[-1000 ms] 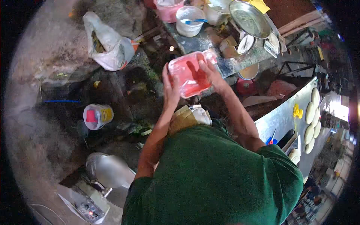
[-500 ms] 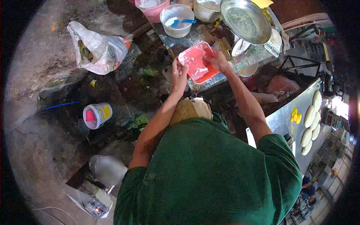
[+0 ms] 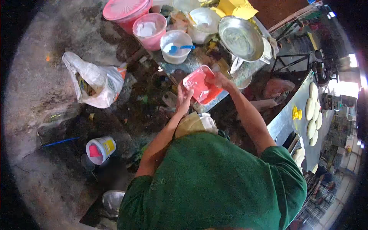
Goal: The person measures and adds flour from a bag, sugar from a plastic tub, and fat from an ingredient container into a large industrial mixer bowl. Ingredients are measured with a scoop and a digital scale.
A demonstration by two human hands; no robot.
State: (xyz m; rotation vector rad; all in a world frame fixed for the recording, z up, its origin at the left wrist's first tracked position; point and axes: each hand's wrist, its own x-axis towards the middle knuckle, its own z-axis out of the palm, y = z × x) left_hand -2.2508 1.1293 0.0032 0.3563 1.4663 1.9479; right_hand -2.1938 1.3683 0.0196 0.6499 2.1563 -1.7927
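Between my two hands is a red rectangular tub (image 3: 200, 86) with white residue inside, tilted so that its inside faces me. My left hand (image 3: 184, 99) grips its lower left side. My right hand (image 3: 219, 79) is at the upper right edge, its fingers reaching over the rim; what the fingertips touch inside is too small to tell. Just beyond the tub, a white bowl (image 3: 176, 57) with white powder and a blue scoop (image 3: 179, 48) stands on the table (image 3: 195, 66). A round metal pan (image 3: 242, 40) rests to the right, above a scale.
Pink tubs (image 3: 149, 38) and a tub of white powder (image 3: 205, 27) stand at the back. A white sack (image 3: 94, 80) and a white bucket (image 3: 100, 150) are on the floor to the left. Long dough pieces (image 3: 313, 111) lie on a metal table (image 3: 281, 120) at right. A person (image 3: 326, 178) is far right.
The view has shifted, so the table and its tubs sit lower in the picture and more pink containers show. Both hands still hold the red tub.
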